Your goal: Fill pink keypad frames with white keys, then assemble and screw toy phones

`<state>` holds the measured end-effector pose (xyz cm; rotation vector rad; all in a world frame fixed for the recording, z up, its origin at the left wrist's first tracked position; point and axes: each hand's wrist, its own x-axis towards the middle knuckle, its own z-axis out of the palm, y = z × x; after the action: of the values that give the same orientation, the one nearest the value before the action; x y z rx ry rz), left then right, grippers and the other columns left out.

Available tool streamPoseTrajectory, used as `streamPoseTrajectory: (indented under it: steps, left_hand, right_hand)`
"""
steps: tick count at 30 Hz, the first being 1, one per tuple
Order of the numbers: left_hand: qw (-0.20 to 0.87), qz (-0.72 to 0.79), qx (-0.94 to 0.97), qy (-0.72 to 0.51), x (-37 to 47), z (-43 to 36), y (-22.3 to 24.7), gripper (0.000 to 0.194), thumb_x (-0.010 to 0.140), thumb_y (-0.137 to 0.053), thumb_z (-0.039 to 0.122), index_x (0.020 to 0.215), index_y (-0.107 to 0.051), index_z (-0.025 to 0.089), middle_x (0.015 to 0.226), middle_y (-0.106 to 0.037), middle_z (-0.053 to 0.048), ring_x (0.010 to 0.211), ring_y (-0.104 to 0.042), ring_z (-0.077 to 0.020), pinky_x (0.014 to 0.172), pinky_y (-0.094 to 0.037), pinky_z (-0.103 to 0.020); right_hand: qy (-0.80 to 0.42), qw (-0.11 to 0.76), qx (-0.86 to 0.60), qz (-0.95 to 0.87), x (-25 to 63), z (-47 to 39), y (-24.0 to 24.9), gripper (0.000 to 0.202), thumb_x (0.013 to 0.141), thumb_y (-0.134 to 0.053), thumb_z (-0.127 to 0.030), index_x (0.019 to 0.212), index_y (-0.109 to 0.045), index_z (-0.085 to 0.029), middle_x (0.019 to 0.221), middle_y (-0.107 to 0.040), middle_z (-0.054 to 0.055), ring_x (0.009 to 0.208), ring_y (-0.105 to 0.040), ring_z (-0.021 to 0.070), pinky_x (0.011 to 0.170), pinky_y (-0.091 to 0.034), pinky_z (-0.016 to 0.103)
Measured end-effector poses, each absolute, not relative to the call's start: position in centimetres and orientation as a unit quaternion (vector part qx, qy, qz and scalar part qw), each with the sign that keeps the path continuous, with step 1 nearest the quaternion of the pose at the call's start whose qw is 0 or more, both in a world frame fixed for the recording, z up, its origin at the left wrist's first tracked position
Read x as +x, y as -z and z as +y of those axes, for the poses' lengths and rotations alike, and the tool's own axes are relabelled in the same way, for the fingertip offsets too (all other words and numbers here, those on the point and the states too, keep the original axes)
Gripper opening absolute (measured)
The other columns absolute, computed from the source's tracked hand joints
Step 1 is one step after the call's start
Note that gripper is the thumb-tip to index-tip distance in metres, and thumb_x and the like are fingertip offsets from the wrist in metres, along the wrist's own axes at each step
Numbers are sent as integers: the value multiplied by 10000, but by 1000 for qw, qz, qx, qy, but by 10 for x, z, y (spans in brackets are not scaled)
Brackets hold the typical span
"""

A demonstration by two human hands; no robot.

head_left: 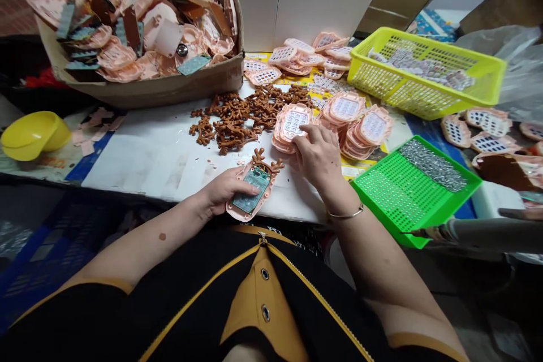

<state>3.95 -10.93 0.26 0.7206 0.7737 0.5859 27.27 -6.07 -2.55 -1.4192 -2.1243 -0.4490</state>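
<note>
My left hand (229, 188) holds a pink plastic casing half (241, 216), thumb across the green circuit board (250, 192) inside it. Brown antler pieces (259, 156) stick out at the casing's far end. My right hand (319, 155) is at a stack of pink keypad covers, its fingers curled on the near right edge of the top cover (292, 120). That cover has rows of white keys. Whether it is lifted off the stack I cannot tell. Beside it are more stacked covers (368, 127), and behind my hands lies a heap of brown antlers (241, 119).
A cardboard box (169, 90) of pink casings and boards stands back left. A yellow basket (399, 90) holds small white parts. Screws (432, 164) lie in a green basket (382, 203), with an electric screwdriver (466, 233) at its near side. A yellow bowl (31, 136) sits far left.
</note>
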Motion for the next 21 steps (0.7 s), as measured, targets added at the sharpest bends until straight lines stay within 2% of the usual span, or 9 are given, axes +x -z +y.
streamPoseTrajectory:
  steps: [5, 8, 13, 15, 16, 18, 20, 21]
  left_hand:
    - [827, 338, 291, -342, 34, -106, -13, 442, 517, -829, 162, 930, -698, 71, 761, -729, -80, 660, -692, -167, 640, -558, -262]
    - [818, 322, 309, -362, 33, -103, -22, 402, 552, -811, 162, 925, -694, 68, 746, -732, -85, 646, -695, -171, 638, -559, -260]
    - [824, 316, 331, -333, 29, -105, -24, 294, 554, -787, 111, 829, -693, 65, 705, -724, -76, 595, -668, -149, 606, -541, -244]
    - [829, 315, 335, -317, 26, -108, -24, 289, 545, -789, 109, 819, -708, 65, 703, -727, -78, 590, -668, -150, 595, -538, -243]
    - [830, 316, 338, -312, 25, -110, -24, 295, 539, -794, 113, 820, -716, 66, 709, -731, -79, 588, -670, -152, 586, -536, -239]
    - [833, 308, 346, -303, 22, -114, -26, 301, 526, -805, 128, 810, -726, 66, 708, -733, -81, 578, -670, -154, 562, -525, -231]
    - [839, 293, 355, -289, 22, -119, -30, 291, 520, -810, 145, 786, -727, 62, 689, -728, -85, 564, -664, -155, 542, -508, -226]
    - [844, 286, 357, -281, 22, -121, -32, 290, 515, -811, 153, 776, -726, 61, 680, -726, -88, 559, -660, -155, 538, -501, -226]
  right_hand:
    - [115, 337, -515, -780, 278, -87, 18, 186, 957, -577, -209, 935, -729, -315, 1263, -681, 69, 1180, -585, 298, 984, -446, 537]
    - [93, 351, -460, -810, 275, -114, 19, 197, 931, -635, -202, 1000, -720, -365, 1271, -697, 32, 1197, -602, 264, 1040, -447, 525]
    - [158, 350, -356, -852, 268, -153, 31, 264, 876, -736, -260, 1084, -701, -419, 1104, -764, -8, 1044, -684, 207, 959, -557, 435]
    - [167, 390, -337, -840, 264, -162, 33, 315, 859, -756, -254, 1105, -695, -441, 1103, -758, -7, 1021, -693, 203, 930, -577, 415]
    - [142, 430, -340, -824, 261, -164, 34, 338, 856, -760, -271, 1137, -687, -444, 1147, -743, 6, 1050, -689, 212, 933, -579, 419]
    - [14, 528, -377, -761, 255, -166, 34, 390, 900, -700, -375, 1279, -621, -424, 1290, -681, 53, 1154, -662, 240, 956, -576, 447]
    - [-199, 579, -420, -670, 246, -165, 34, 486, 979, -506, -536, 1437, -487, -377, 1395, -616, 104, 1214, -642, 253, 956, -577, 469]
    - [-313, 572, -427, -627, 241, -164, 35, 544, 999, -387, -596, 1482, -429, -350, 1411, -608, 118, 1210, -650, 249, 947, -581, 470]
